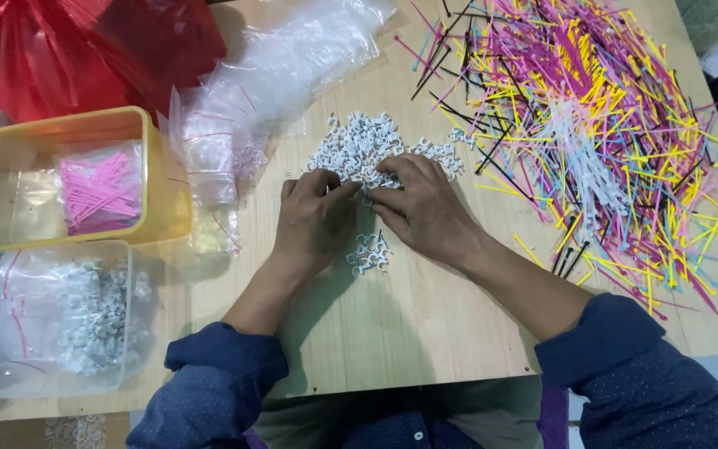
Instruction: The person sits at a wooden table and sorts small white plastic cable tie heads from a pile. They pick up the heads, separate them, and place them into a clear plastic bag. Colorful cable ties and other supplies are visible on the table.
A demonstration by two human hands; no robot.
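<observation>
yellow tub (159,179), red bag (85,50), cable ties (600,125)

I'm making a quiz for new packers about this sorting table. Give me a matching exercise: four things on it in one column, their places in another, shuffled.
Things:
1. yellow tub
2. clear box
3. pile of coloured ties
4. red bag

Places:
A. far left corner of the table
B. right side of the table
C. near left, holding white clips
D. left, holding a packet of pink ties

Pairs: 1-D, 2-C, 3-B, 4-A
</observation>
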